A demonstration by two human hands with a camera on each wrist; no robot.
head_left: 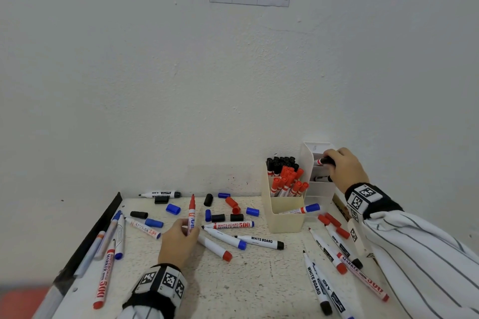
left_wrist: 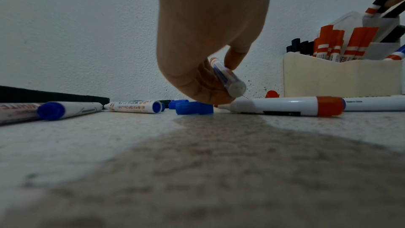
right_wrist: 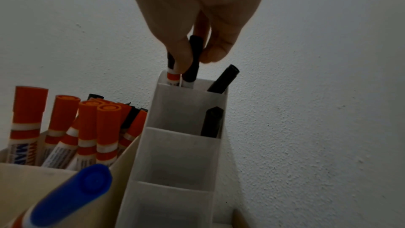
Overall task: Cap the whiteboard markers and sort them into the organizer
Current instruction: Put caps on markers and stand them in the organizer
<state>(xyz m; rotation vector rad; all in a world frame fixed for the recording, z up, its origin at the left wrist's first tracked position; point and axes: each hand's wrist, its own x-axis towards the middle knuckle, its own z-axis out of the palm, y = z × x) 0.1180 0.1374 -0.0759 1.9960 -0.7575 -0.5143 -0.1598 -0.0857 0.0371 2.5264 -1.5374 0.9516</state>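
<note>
My left hand (head_left: 187, 228) is low over the table's middle and grips a red-capped marker (head_left: 191, 212), which points away from me. In the left wrist view the fingers (left_wrist: 203, 82) curl round that marker (left_wrist: 228, 77), just above a loose blue cap (left_wrist: 195, 107). My right hand (head_left: 330, 163) pinches two black-capped markers (right_wrist: 194, 58) whose lower ends stand in the top compartment of the white tiered organizer (right_wrist: 181, 110). A cream organizer (head_left: 285, 217) beside it holds several red-capped and black-capped markers, with one blue-capped marker (head_left: 303, 209) in its front section.
Loose blue, black and red caps (head_left: 234, 204) lie near the wall. Uncapped markers (head_left: 259, 241) are scattered across the speckled table (head_left: 259, 280), left, middle and right. A black strip (head_left: 98, 230) runs along the table's left edge. The wall stands right behind the organizers.
</note>
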